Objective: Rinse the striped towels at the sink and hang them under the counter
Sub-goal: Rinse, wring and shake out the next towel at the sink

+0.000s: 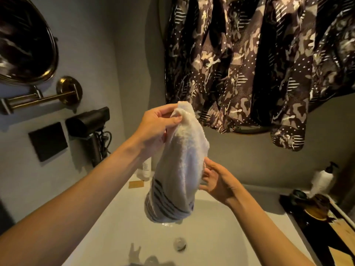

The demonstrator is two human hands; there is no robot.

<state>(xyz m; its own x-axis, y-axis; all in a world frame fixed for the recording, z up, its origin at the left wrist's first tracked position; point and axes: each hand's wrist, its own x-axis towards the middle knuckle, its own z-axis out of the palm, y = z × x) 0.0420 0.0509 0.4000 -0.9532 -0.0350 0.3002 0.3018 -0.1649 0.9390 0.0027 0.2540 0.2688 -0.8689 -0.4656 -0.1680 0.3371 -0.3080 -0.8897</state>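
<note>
A person is standing at a white sink (pixel 221 237), seen from above through a head-worn camera, and is holding a towel (pixel 182 162) up over the basin with both bare hands. The left hand (pixel 155 123) is pinching the towel's top corner between thumb and fingers, high above the sink's back edge. The towel is hanging down from that grip in a loose bunched column, mostly white, with dark stripes across its lower end, which is dangling just above the basin without touching it. The right hand (pixel 217 181) is sitting lower, at the towel's right side about midway down, with fingers spread and loosely curled, their tips touching the cloth; whether it is actually gripping is not clear. Below the towel, the drain (pixel 179 244) is lying in the basin floor, and the surface around it is looking wet. At the sink's back left corner a small white bottle (pixel 146 168) is standing. On the counter's right edge a pump bottle (pixel 324 177) is standing near some dark items. On the left wall a round mirror (pixel 25 39) and a black hair dryer (pixel 90 123) are mounted. A dark patterned curtain (pixel 259 60) is hanging behind the sink.
</note>
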